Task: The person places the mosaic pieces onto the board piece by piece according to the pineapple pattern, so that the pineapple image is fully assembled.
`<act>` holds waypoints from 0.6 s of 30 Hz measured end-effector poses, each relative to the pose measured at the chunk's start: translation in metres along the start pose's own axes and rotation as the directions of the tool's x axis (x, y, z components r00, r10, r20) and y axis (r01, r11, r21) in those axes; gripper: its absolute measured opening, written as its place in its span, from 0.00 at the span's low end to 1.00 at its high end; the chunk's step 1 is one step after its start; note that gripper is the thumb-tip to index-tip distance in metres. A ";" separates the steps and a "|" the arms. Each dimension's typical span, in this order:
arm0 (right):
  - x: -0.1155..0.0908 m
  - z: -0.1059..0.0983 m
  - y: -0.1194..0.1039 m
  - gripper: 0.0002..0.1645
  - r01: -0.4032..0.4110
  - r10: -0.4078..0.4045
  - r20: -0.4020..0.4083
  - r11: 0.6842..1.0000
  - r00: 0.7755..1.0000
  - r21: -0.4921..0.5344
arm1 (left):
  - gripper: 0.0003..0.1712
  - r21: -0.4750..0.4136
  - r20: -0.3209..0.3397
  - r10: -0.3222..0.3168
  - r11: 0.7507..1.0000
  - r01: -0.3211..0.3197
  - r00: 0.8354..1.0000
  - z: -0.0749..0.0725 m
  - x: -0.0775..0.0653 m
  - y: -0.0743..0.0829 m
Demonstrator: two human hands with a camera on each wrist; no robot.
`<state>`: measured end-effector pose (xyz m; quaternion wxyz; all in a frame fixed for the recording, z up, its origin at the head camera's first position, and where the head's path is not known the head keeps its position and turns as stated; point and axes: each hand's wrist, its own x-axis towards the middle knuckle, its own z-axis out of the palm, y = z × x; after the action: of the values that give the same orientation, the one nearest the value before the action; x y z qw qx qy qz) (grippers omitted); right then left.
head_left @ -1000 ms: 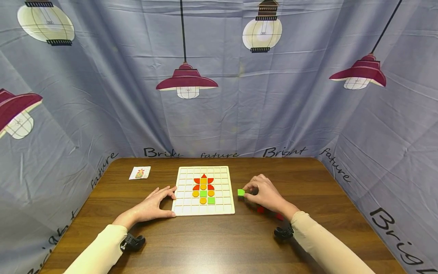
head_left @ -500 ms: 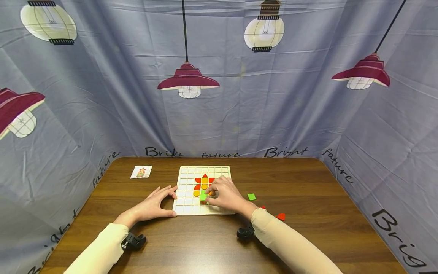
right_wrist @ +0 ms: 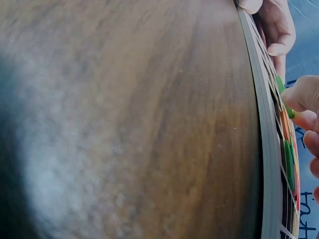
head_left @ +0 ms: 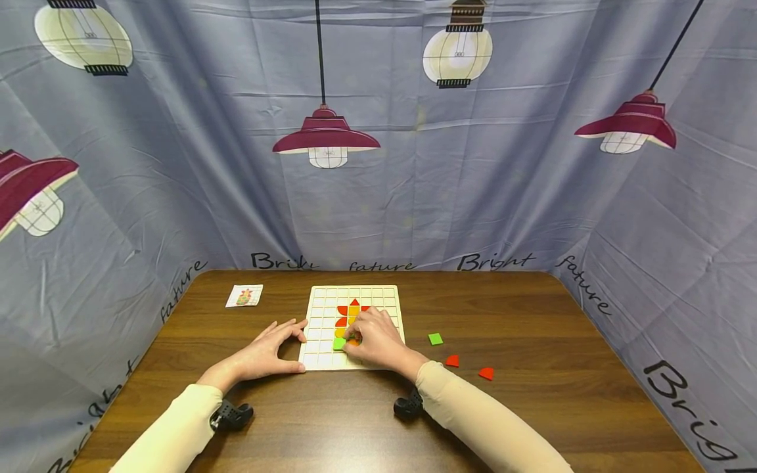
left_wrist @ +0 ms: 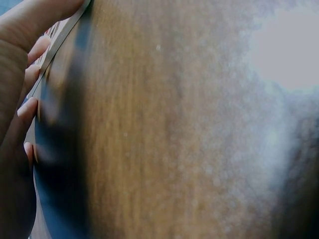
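My right hand (head_left: 381,338) pinches a green square tile (head_left: 340,344) between thumb and finger, low over the lower left of the pattern. The pattern lies on a cream gridded board (head_left: 319,360): a red triangle (head_left: 355,302) on top, red petal pieces (head_left: 342,311) at the sides, yellow-orange pieces below. My fingers hide its right part. In the right wrist view the held green tile (right_wrist: 285,97) stands tilted at the thumb tip. My left hand (head_left: 266,355) touches the board's left edge, thumb near the front corner, index finger higher up.
Right of the board lie a loose green tile (head_left: 435,339) and two red pieces, one nearer (head_left: 452,360) and one farther right (head_left: 486,373). A small card (head_left: 244,295) with a printed coloured pattern lies at the back left of the wooden table (head_left: 508,309). Curtains hang behind.
My right hand has carried a green tile from right of the board onto its pattern, then slightly left. Two red pieces beside the board have come into view. The left hand stays in place.
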<state>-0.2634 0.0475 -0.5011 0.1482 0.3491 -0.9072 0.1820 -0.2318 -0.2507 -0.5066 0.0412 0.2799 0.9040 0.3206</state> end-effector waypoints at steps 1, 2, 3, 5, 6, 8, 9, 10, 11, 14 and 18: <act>0.000 0.000 0.000 0.08 -0.003 0.003 0.000 1.000 1.000 -0.002 | 0.27 0.001 0.000 0.001 1.000 -0.001 1.000 0.000 0.000 0.000; 0.000 0.001 0.000 0.08 -0.004 0.004 0.002 1.000 1.000 -0.006 | 0.27 0.001 0.000 0.002 1.000 -0.002 1.000 0.000 0.000 0.000; 0.000 0.001 0.000 0.08 -0.004 0.004 0.005 1.000 1.000 -0.009 | 0.27 0.002 -0.001 0.003 1.000 -0.003 1.000 0.000 0.000 0.000; 0.000 0.002 0.000 0.08 -0.004 0.004 0.006 1.000 1.000 -0.015 | 0.27 0.004 -0.005 0.007 1.000 -0.007 1.000 -0.001 0.000 0.000; 0.001 0.001 -0.001 0.08 -0.005 0.005 0.008 1.000 1.000 -0.015 | 0.27 0.006 -0.007 0.009 1.000 -0.009 1.000 -0.001 0.000 0.000; 0.001 0.002 -0.001 0.09 -0.007 0.007 0.011 1.000 1.000 -0.015 | 0.27 0.010 -0.010 0.011 1.000 -0.011 1.000 0.000 0.001 0.000; 0.001 0.002 -0.001 0.09 -0.009 0.009 0.012 1.000 1.000 -0.014 | 0.26 0.011 -0.012 0.012 1.000 -0.012 1.000 0.000 0.001 -0.001; 0.001 0.002 -0.001 0.09 -0.011 0.011 0.015 1.000 1.000 -0.012 | 0.27 0.011 -0.011 0.012 1.000 -0.012 1.000 0.000 0.000 -0.001; 0.001 0.002 -0.001 0.09 -0.013 0.013 0.018 1.000 1.000 -0.009 | 0.27 0.009 -0.011 0.010 1.000 -0.010 1.000 0.000 0.000 -0.001; 0.001 0.003 0.000 0.09 -0.017 0.017 0.019 1.000 1.000 -0.003 | 0.27 0.009 -0.011 0.009 1.000 -0.009 1.000 0.000 0.000 0.000; 0.000 0.003 -0.001 0.09 -0.016 0.016 0.015 1.000 1.000 -0.001 | 0.27 0.014 -0.012 0.009 1.000 -0.009 1.000 0.000 0.000 0.000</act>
<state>-0.2635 0.0457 -0.5037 0.1400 0.3432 -0.9111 0.1801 -0.2315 -0.2509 -0.5070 0.0326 0.2823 0.9052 0.3161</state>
